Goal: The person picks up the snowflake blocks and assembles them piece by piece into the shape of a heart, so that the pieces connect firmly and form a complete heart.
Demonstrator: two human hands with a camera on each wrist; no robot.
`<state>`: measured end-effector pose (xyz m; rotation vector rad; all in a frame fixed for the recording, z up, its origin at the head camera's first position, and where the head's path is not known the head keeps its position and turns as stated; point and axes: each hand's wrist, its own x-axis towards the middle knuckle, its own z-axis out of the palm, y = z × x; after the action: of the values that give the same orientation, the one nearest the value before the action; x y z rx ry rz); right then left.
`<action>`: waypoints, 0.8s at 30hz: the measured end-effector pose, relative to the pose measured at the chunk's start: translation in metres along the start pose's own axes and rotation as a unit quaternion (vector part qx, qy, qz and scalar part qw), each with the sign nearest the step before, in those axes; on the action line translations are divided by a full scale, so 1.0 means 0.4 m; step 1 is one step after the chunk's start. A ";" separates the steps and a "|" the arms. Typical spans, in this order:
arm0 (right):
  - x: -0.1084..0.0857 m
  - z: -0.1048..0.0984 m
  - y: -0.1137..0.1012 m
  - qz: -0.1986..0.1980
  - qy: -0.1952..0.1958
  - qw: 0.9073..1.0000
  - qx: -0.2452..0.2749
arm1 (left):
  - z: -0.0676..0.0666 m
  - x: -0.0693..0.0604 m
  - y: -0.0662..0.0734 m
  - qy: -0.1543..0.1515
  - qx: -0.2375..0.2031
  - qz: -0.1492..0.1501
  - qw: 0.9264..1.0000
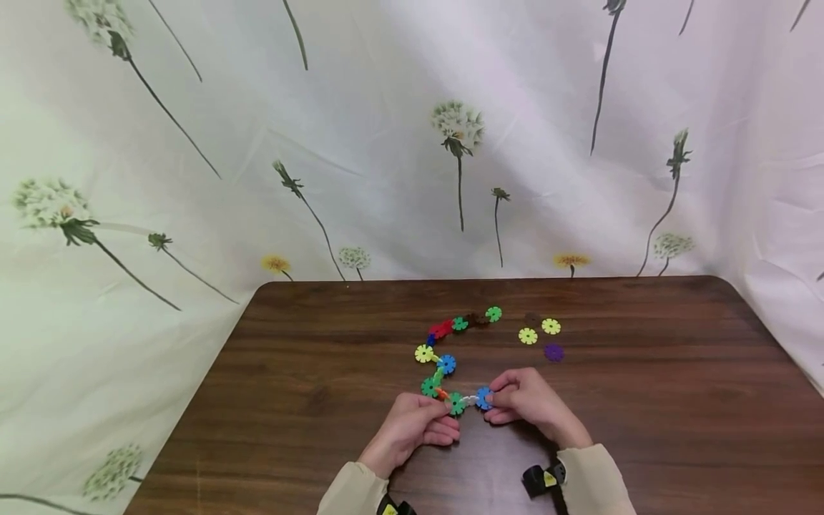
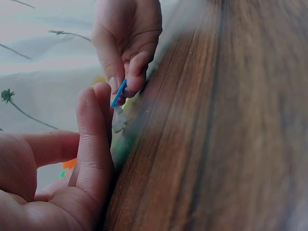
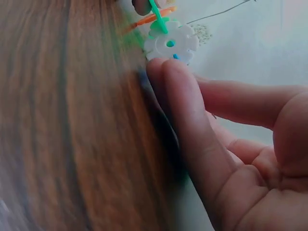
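Observation:
A chain of linked plastic snowflake discs winds across the brown table, its near end between my hands. My left hand [image 1: 412,428] pinches a green disc [image 1: 456,403] between thumb and fingers. My right hand [image 1: 531,402] pinches a blue disc [image 1: 483,398] at the chain's end. Joining those two is a white disc [image 3: 171,44], standing on edge and slotted into the green one. In the left wrist view the blue disc [image 2: 119,93] appears edge-on in the right fingers. An orange disc [image 1: 441,394] links the held green disc to another green disc [image 1: 430,387].
Farther along, the chain holds yellow [image 1: 423,353], red [image 1: 441,329] and brown discs, ending at a green disc [image 1: 493,314]. Loose discs lie to the right: two yellow, one brown and one purple [image 1: 553,352]. A flower-patterned curtain [image 1: 386,143] hangs behind the table [image 1: 309,400].

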<state>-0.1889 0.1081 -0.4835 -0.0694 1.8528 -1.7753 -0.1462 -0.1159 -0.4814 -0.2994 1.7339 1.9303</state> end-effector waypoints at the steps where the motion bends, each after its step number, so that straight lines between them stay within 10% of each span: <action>1: 0.000 0.002 0.001 0.000 0.000 1.000 0.001 | -0.001 -0.001 -0.001 -0.001 0.000 -0.001 1.000; 24: 0.010 0.026 0.004 -0.007 0.016 1.000 0.015 | 0.000 0.002 -0.001 -0.005 -0.015 0.007 1.000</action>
<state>-0.1872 0.0975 -0.4859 -0.0418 1.8508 -1.8233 -0.1466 -0.1158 -0.4824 -0.2889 1.7062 1.9661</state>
